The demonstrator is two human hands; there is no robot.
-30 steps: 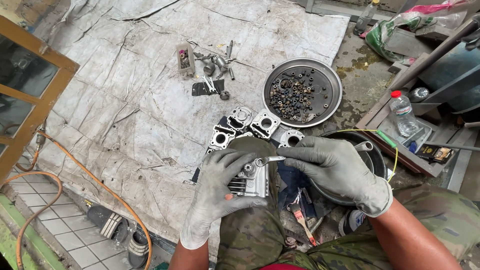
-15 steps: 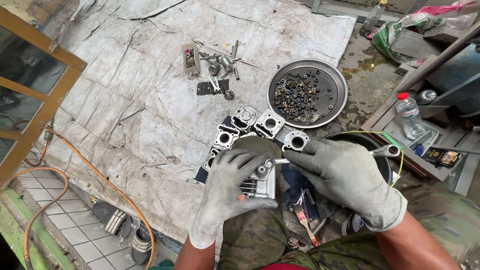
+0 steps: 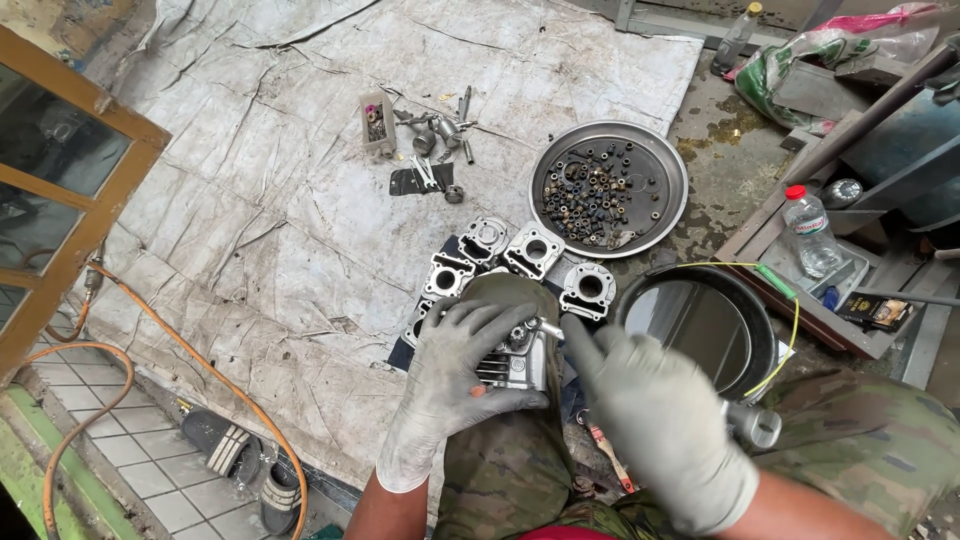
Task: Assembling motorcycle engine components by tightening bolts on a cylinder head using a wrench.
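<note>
A: While both gloved hands work at the knee, what's each on?
B: Left hand (image 3: pixel 447 385), fingers spread, palm cupped over the finned metal engine part (image 3: pixel 515 358) resting on the knee, gripping it from the left side. Right hand (image 3: pixel 655 420) just right of that part, forefinger stretched out w/ tip touching a small silver pin (image 3: pixel 550 327) on the part's top; other fingers curled, can't tell if they pinch anything.
A: Anything else close to the part?
B: Round black basin (image 3: pixel 760 320) just right of it, behind the right hand. Four cast metal pieces (image 3: pixel 535 250) w/ round bores lie just beyond it on the grey tarp (image 3: pixel 250 200).
A: Farther out?
B: Round metal tray (image 3: pixel 672 170) of nuts & small bits beyond-right of the part. Beyond-left, loose bolts & tools (image 3: pixel 432 140) beside a small box. Clear plastic bottle (image 3: pixel 810 230) far right. Orange hose (image 3: pixel 150 325) well left of it.
</note>
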